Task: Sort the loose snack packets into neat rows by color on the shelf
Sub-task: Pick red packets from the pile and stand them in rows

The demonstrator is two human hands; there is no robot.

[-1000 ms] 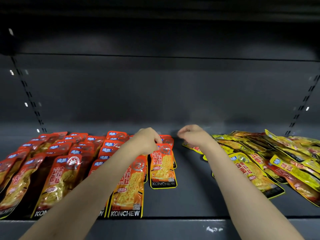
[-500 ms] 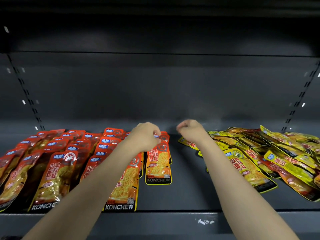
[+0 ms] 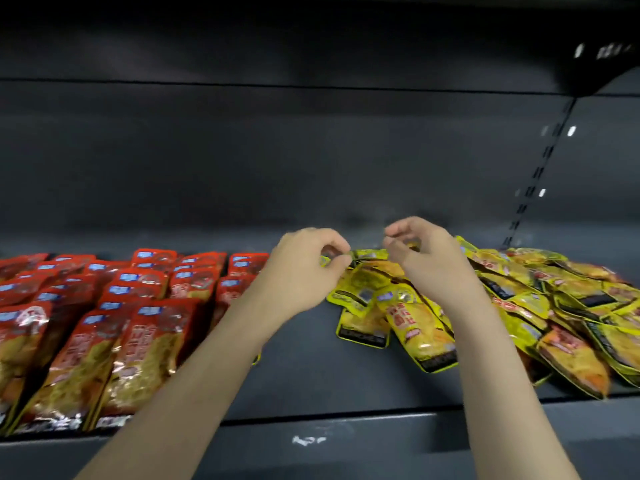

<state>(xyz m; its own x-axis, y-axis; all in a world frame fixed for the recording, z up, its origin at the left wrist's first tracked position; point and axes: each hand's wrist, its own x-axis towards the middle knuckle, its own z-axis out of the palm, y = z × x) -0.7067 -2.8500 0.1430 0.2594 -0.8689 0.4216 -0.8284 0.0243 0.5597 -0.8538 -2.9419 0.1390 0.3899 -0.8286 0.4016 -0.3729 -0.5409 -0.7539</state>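
Red snack packets (image 3: 138, 327) lie in overlapping rows on the left of the dark shelf (image 3: 311, 382). Yellow packets (image 3: 554, 306) form a loose heap on the right. At the heap's left end, a yellow packet (image 3: 369, 254) lies with its top edge between my hands. My left hand (image 3: 304, 268) pinches that edge at its left corner with thumb and forefinger. My right hand (image 3: 426, 254) has its fingers curled over the right part of the same edge, with a bit of yellow foil showing between them. Two more yellow packets (image 3: 415, 327) lie below my right wrist.
The shelf's back wall (image 3: 311, 168) stands close behind my hands. A slotted upright (image 3: 540, 174) runs down the right side. The shelf's front lip (image 3: 311, 441) crosses the lower view, and the shelf above (image 3: 311, 36) overhangs.
My left hand has left the red packets and moved right to the yellow heap. My right hand stays at the heap's left end, and the view has swung right and closer.
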